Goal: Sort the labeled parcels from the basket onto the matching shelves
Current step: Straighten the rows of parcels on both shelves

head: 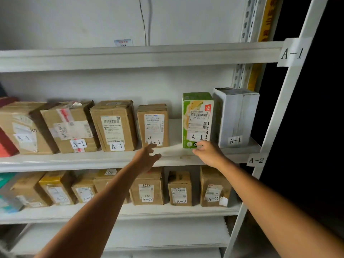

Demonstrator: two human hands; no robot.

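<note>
Two bare hands reach up to the green carton [197, 112], which stands upright on the shelf [93, 161] with an A-1 sticker low on its front. The right hand [206, 153] is at the carton's bottom front edge, fingers and thumb curled, pinching that edge. Left of the carton, across a gap, stands a small brown box [152, 112], also marked A-1. The left hand [147, 157] is just below it, fingers straight and loosely spread, tips at its lower edge. A white box [236, 112] stands just beside the carton's right side. Below the carton, brown parcels [179, 189] marked A-2 sit in a row.
</note>
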